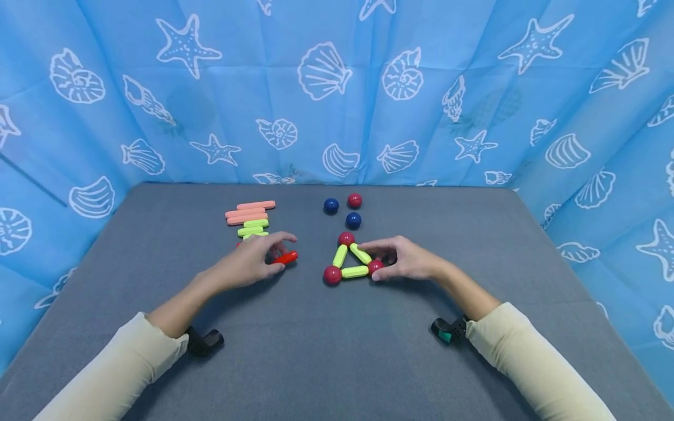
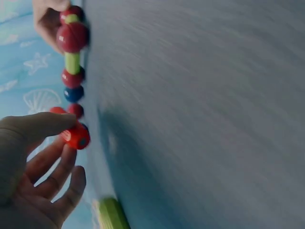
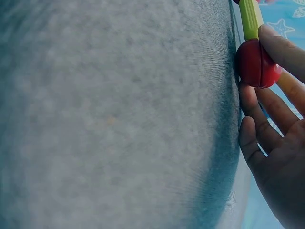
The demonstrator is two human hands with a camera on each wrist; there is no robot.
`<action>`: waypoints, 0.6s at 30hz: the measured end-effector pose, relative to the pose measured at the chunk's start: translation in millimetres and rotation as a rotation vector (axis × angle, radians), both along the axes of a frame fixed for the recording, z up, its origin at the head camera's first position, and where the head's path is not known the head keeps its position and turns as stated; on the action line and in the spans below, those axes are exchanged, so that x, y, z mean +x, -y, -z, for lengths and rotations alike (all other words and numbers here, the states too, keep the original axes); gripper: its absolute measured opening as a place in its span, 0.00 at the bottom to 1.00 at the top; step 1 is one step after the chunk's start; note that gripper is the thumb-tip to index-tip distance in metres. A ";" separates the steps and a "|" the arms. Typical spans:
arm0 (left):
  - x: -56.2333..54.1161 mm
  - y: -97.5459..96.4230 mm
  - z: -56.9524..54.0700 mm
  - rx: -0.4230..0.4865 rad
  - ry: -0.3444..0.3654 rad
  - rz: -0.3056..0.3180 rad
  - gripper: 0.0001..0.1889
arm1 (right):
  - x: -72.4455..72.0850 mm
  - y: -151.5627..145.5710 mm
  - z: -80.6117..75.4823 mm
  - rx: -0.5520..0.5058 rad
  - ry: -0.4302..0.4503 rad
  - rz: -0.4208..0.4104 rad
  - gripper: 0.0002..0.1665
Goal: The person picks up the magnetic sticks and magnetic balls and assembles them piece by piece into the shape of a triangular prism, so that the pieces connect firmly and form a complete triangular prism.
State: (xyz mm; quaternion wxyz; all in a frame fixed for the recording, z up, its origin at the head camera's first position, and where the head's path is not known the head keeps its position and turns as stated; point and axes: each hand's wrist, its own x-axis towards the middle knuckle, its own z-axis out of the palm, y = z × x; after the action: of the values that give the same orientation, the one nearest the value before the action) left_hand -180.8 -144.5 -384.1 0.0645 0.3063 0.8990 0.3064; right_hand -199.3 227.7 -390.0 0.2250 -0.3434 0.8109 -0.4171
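My left hand (image 1: 251, 261) pinches a short red rod (image 1: 286, 258) between thumb and fingers, left of a flat triangle. The same rod (image 2: 76, 137) shows end-on in the left wrist view, with the other fingers spread below it. The triangle joins three yellow-green rods (image 1: 355, 272) with red balls (image 1: 333, 275) at its corners. My right hand (image 1: 408, 259) holds the right corner's red ball (image 1: 374, 266), thumb in front and fingers around the far side. In the right wrist view, the thumb lies where this ball (image 3: 255, 64) meets a yellow-green rod (image 3: 250, 19).
Behind the triangle sit two loose blue balls (image 1: 353, 220) and a smaller-looking red ball (image 1: 355, 200). Several salmon rods (image 1: 247, 218) and yellow-green rods (image 1: 250, 231) lie beyond my left hand. A blue shell-patterned curtain (image 1: 326, 117) borders the grey table (image 1: 337, 351).
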 end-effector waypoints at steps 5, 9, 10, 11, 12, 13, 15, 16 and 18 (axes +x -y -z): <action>-14.1 -33.8 -4.7 0.236 0.066 -0.007 0.28 | -1.3 2.0 -1.7 0.009 0.014 -0.010 0.37; -26.2 -61.6 -4.1 0.330 0.070 -0.015 0.27 | -3.3 3.9 -2.3 0.030 0.026 -0.009 0.37; -29.0 -67.3 -3.5 0.354 0.071 -0.014 0.27 | -3.8 4.4 -2.5 0.035 0.030 -0.008 0.37; -31.5 -72.7 -2.8 0.377 0.072 -0.014 0.27 | -4.3 4.8 -2.8 0.040 0.034 -0.008 0.37; -33.9 -77.6 -2.1 0.399 0.071 -0.012 0.26 | -4.8 5.4 -3.0 0.043 0.038 -0.008 0.37; -36.1 -82.1 -1.6 0.418 0.070 -0.013 0.26 | -5.2 5.7 -3.2 0.045 0.039 -0.009 0.37; -39.6 -89.3 -1.0 0.448 0.066 -0.013 0.25 | -6.0 6.3 -3.9 0.044 0.041 -0.012 0.37; -40.8 -92.5 -0.5 0.458 0.063 -0.014 0.25 | -5.9 6.1 -3.6 0.041 0.042 -0.013 0.37; -42.8 -97.4 0.6 0.463 0.059 -0.022 0.25 | -5.6 6.0 -3.5 0.035 0.039 -0.017 0.37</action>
State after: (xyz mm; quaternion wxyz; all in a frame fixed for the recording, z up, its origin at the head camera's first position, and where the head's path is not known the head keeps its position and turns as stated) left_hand -223.6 -47.1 -384.7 0.0156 0.2940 0.8057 0.5139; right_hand -204.8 221.7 -386.6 0.2505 -0.3382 0.8104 -0.4076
